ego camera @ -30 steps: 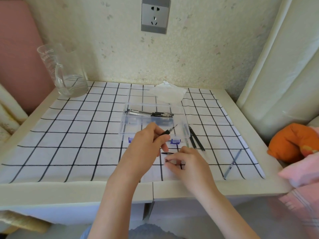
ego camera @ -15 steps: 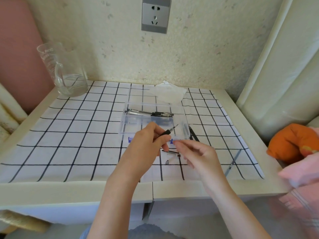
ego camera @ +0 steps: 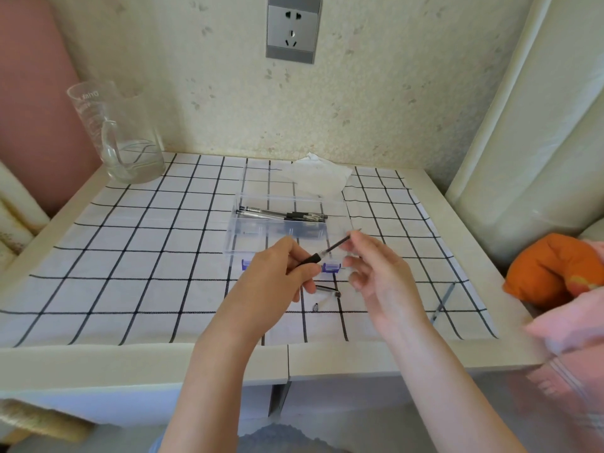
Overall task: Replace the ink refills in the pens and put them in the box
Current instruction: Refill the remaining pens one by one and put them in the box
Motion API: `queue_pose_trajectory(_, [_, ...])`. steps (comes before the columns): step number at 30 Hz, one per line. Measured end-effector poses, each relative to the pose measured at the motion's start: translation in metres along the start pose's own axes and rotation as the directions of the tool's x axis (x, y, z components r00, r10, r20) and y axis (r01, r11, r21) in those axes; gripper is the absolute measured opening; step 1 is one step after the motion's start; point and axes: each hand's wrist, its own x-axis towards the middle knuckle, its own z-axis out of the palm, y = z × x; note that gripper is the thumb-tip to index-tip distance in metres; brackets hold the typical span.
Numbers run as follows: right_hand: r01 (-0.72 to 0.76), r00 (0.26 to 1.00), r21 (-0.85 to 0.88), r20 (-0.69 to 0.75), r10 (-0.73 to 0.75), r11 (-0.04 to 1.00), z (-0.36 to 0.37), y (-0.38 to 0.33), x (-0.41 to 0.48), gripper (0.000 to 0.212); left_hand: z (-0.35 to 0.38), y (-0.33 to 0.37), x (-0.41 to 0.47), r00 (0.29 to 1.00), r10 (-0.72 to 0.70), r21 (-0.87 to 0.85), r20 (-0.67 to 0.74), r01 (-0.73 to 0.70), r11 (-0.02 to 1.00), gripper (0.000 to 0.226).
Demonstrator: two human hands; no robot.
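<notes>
Holding the pen (ego camera: 314, 257) above the desk (ego camera: 327, 358), just in front of the box (ego camera: 229, 243), the left hand (ego camera: 274, 282) is gripping its black barrel. The right hand (ego camera: 379, 276), having risen from the small parts (ego camera: 327, 290) it was fingering a second ago, is pinching the refill (ego camera: 334, 247) jutting from the pen. Probably the refill is being seated or drawn out, so closing this pen and laying it beside the pens (ego camera: 284, 214) in the box are still waiting.

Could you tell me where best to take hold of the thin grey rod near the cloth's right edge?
Pinch the thin grey rod at its middle from straight above, fingertips on either long side: it lies flat on the cloth, slim, nothing beside it.
</notes>
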Motion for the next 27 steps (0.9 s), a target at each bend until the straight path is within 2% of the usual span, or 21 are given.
queue_pose_trajectory(3, [0.095,0.99,-0.03,-0.101,-0.097,0.995,-0.011,-0.017,0.015,0.011,-0.005,-0.002,-0.001,0.999,-0.035,0.021,-0.028,0.036,0.999,0.006])
queue_pose_trajectory(6, [0.165,0.964,-0.156,-0.181,-0.192,0.974,-0.022,-0.032,0.031,0.012,-0.008,-0.004,-0.002,0.996,-0.046,0.025,-0.07,0.048,0.999,0.006])
queue_pose_trajectory(10, [0.125,0.968,-0.373,-0.159,-0.196,0.919,-0.035,-0.04,0.049,0.014,-0.008,-0.003,-0.001,0.993,-0.054,0.02,-0.103,0.056,0.998,0.006])
queue_pose_trajectory(12, [0.1,0.979,-0.575,-0.088,-0.183,0.812,-0.039,-0.038,0.056,0.013,-0.007,-0.003,-0.001,0.994,-0.056,0.014,-0.097,0.057,0.998,0.006])
queue_pose_trajectory(14, [0.105,0.983,-0.748,-0.02,-0.181,0.656,-0.039,-0.032,0.061,0.015,-0.006,-0.002,-0.001,0.994,-0.055,0.016,-0.091,0.057,0.998,0.006])
queue_pose_trajectory(16, [0.129,0.979,-0.841,0.023,-0.204,0.526,-0.038,-0.024,0.067,0.018,-0.006,-0.001,-0.001,0.995,-0.052,0.014,-0.091,0.054,0.998,0.005])
queue_pose_trajectory(19, [0.17,0.966,-0.886,0.064,-0.249,0.431,-0.034,-0.014,0.072,0.022,-0.006,-0.001,-0.001,0.995,-0.05,0.014,-0.087,0.051,0.999,0.005])
queue_pose_trajectory(23, [0.189,0.956,-0.897,0.076,-0.282,0.4,-0.031,-0.013,0.074,0.024,-0.009,-0.003,-0.001,0.995,-0.059,0.027,-0.082,0.061,0.998,0.005])
queue_pose_trajectory(27, [0.255,0.917,-0.912,0.122,-0.38,0.322,-0.031,-0.016,0.075,0.019,-0.013,-0.006,-0.002,0.992,-0.074,0.022,-0.1,0.076,0.997,0.006])
